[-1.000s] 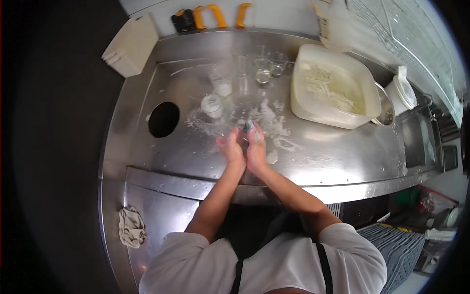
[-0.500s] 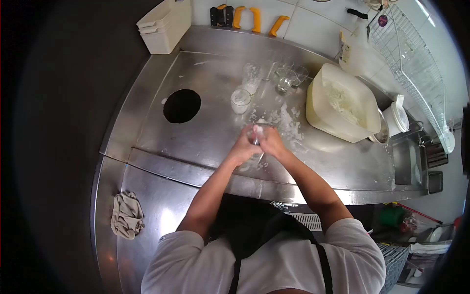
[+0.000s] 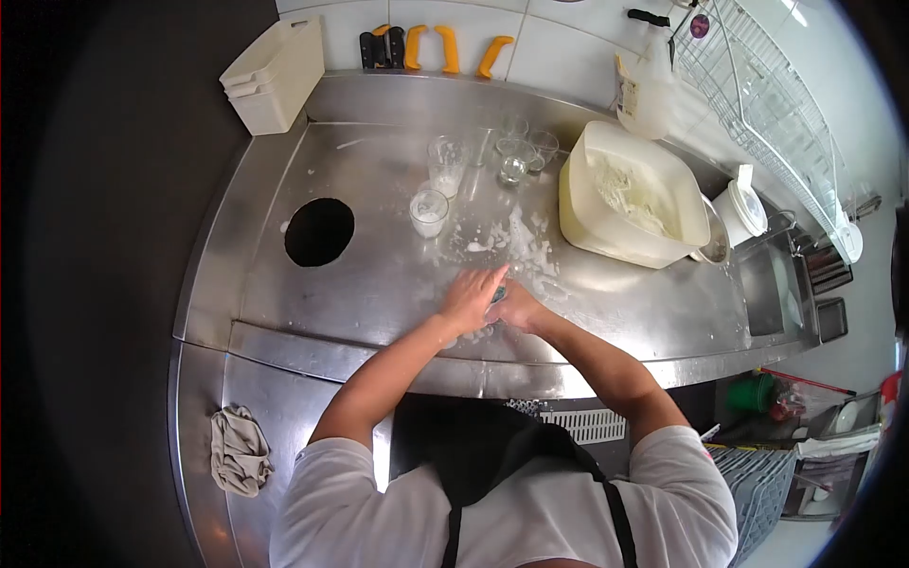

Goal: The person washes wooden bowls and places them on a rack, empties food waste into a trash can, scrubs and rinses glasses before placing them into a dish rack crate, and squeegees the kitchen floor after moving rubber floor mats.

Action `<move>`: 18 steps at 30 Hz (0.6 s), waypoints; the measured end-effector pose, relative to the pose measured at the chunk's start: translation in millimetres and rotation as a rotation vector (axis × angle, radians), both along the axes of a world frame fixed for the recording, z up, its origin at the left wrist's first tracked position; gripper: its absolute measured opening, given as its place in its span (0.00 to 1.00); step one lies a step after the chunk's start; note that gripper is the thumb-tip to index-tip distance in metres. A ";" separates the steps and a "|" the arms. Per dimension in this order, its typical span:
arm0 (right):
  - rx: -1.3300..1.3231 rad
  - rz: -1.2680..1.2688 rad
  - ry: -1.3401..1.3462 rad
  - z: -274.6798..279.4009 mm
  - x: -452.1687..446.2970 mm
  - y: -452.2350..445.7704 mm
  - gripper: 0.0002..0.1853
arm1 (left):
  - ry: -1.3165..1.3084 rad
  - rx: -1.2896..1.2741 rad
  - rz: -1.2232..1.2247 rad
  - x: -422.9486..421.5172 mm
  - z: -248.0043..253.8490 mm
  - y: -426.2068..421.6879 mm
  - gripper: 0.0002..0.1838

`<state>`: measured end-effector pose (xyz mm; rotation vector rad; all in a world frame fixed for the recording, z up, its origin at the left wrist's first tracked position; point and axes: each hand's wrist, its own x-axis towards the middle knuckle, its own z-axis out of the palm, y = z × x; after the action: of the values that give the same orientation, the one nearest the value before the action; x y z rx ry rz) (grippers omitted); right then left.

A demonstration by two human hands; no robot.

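Low over the steel counter, a small drinking glass (image 3: 498, 294) sits between my two hands, mostly covered by them. My right hand (image 3: 520, 309) is closed around its side. My left hand (image 3: 467, 299) presses on it from the left, its fingers reaching across the glass. White foam (image 3: 519, 241) is spread on the metal just beyond my hands. A glass with foam (image 3: 430, 214) stands upright ahead to the left, and a taller foamy glass (image 3: 446, 170) is behind it. Several clear glasses (image 3: 515, 163) are grouped further back.
A large plastic tub (image 3: 579, 222) with cloudy liquid and foam stands on the right, before a sink (image 3: 760, 293). A round hole (image 3: 320, 233) opens in the counter on the left. Yellow-handled knives (image 3: 449, 49) hang at the back. A crumpled cloth (image 3: 239, 452) lies lower left.
The view has shifted, so the counter items appear further left. My left hand has turned, and its fingers now stretch over the glass, hiding more of it.
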<state>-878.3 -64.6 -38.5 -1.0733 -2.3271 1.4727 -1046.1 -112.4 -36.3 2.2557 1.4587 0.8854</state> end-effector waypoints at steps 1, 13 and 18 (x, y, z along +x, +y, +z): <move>-0.018 -0.054 -0.012 9.8 -0.4 0.9 0.23 | -0.004 0.059 0.001 -1.6 3.2 -0.6 0.53; -0.245 -0.337 0.329 24.4 -14.8 60.5 0.21 | -0.332 0.173 0.386 15.0 -50.6 56.8 0.36; 0.159 -0.469 0.361 168.1 33.1 85.3 0.14 | -0.653 0.250 0.892 26.4 -55.0 132.1 0.41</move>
<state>-845.2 20.6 129.6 -1.1035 -1.7597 1.1654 -1019.7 19.7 -91.3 1.1228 2.0456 1.9028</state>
